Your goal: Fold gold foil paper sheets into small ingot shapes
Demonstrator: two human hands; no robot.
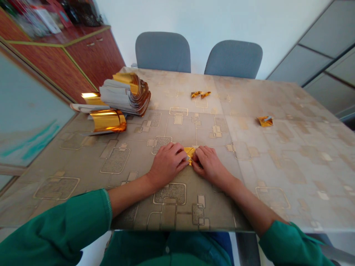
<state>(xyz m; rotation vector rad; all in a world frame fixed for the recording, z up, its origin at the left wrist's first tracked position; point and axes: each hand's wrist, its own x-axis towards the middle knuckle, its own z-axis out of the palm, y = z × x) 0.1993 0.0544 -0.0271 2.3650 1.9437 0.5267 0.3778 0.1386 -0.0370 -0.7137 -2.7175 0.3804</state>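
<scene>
A small piece of folded gold foil paper [190,151] lies on the patterned tablecloth in front of me, held between both hands. My left hand [170,159] is closed on its left side, thumb and fingertips pinching near the lower edge. From the right, my right hand [207,160] pinches the other side with curled fingers. A bit of the paper's white underside shows between the fingertips. Much of the piece is hidden beneath the fingers.
A thick stack of gold and white paper sheets [122,96] stands at the table's far left, with a curled gold sheet [108,121] beside it. Folded gold pieces [201,95] lie farther back; another folded piece [265,121] sits right. Two grey chairs [163,51] stand behind the table.
</scene>
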